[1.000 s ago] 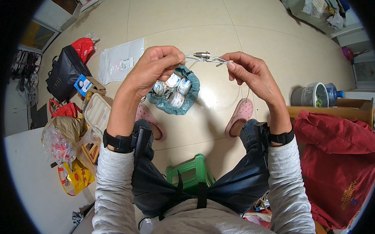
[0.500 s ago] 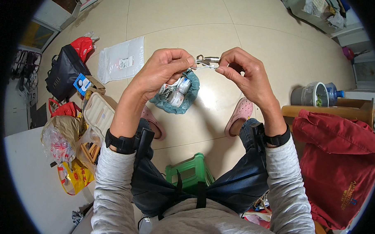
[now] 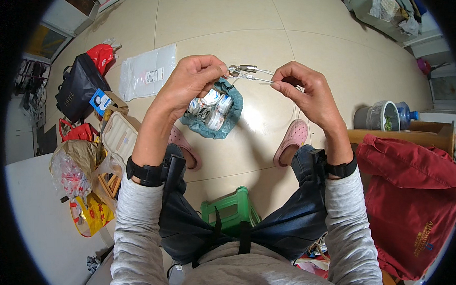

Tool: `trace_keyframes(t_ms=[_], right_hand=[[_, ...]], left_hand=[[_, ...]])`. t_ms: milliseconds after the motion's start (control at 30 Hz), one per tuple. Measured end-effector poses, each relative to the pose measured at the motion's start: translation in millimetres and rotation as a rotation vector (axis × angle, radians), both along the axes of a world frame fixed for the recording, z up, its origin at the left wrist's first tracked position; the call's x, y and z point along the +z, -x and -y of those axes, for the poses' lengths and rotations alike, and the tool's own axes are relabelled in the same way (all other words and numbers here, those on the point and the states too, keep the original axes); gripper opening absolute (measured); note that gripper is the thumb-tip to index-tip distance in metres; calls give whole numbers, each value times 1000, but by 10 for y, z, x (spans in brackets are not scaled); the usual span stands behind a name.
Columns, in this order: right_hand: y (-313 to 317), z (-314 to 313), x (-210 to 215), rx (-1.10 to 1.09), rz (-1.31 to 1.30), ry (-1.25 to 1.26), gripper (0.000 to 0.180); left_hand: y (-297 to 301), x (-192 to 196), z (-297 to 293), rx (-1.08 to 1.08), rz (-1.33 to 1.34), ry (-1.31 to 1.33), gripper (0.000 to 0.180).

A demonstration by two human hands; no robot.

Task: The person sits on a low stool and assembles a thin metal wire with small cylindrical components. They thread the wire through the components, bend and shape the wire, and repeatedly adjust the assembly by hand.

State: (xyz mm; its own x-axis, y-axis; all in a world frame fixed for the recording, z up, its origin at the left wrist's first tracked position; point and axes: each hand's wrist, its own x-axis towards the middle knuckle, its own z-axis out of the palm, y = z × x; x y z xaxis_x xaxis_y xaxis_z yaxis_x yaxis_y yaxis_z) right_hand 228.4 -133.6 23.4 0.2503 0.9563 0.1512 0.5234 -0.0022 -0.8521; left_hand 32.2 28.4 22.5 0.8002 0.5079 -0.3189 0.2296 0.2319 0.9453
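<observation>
Between my hands is a thin wire cable (image 3: 262, 80) with silvery metal fittings (image 3: 247, 68), one of them a small cylinder beside a ring. My left hand (image 3: 196, 82) is closed in a pinch at the ring end of the fittings. Thumb and forefinger of my right hand (image 3: 306, 94) are pressed together on the cable, a short way right of the metal parts. A thin loop of it hangs below the right hand. Beneath my left hand, on the floor, an opened teal plastic bag (image 3: 218, 133) holds several white-labelled jars (image 3: 215, 120) and some wire.
A white mailing bag (image 3: 146, 75) lies on the tiles. Bags, including a black one (image 3: 78, 87), crowd the left side. A green stool (image 3: 233, 210) stands between my legs. At right are a bucket (image 3: 377, 115) and a red cloth (image 3: 411, 206).
My right hand has moved slightly right and down, away from the metal fittings, and more cable shows between it and them. My left hand has shifted a little left and up, still pinching.
</observation>
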Motion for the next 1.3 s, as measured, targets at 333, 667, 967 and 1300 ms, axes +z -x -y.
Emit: trace_keyframes(t_ms=[333,667,967,1300], right_hand=[[-129,68,5,-13,-287,37,10],[-167,106,21,-10,-393,98,14],[-113,34,-46,-34,-59,-116,10],[-96,13,-20,-38,269,-184,10]], left_hand=[[9,20,-57,76,31,43,17],[20,-3,-79,111,-7,-276,22],[58,-73,-131,29,80,195,22],[70,-95,-159,49,257,512,16]])
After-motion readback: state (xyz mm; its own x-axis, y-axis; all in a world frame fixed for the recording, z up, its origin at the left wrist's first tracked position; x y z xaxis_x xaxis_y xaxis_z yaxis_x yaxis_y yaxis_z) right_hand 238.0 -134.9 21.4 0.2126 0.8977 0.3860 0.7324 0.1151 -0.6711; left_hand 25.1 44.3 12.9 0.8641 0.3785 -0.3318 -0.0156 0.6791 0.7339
